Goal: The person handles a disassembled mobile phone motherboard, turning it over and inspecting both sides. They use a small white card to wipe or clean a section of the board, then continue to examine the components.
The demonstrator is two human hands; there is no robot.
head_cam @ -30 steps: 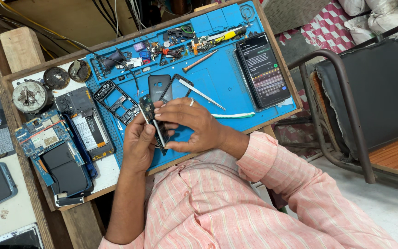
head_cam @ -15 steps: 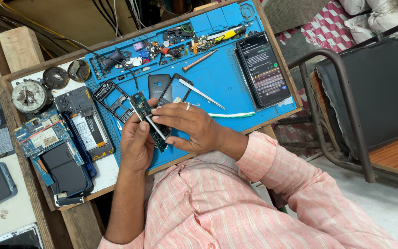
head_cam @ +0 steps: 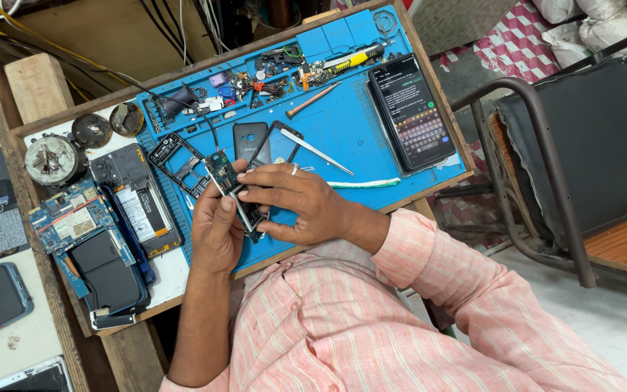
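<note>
Both hands hold a narrow, opened phone body (head_cam: 228, 185) with bare circuitry just above the blue work mat (head_cam: 342, 123). My left hand (head_cam: 215, 232) grips its lower end, thumb laid on top. My right hand (head_cam: 299, 207), a ring on one finger, pinches its side from the right. Just beyond them on the mat lie a dark back cover (head_cam: 250, 140), a black screen frame (head_cam: 277, 145) and metal tweezers (head_cam: 317, 152). A black inner phone frame (head_cam: 179, 165) rests to the left.
A lit smartphone (head_cam: 411, 112) lies at the mat's right end. A screwdriver (head_cam: 312, 100) and several small parts fill the mat's far trays. Dismantled phones with batteries (head_cam: 103, 239) and round tins (head_cam: 52, 156) sit left. A metal chair frame (head_cam: 546, 189) stands right.
The opened phone body has been lifted slightly and turned between both hands, and its circuit end now shows above my fingers. My right hand's fingers have shifted along its side.
</note>
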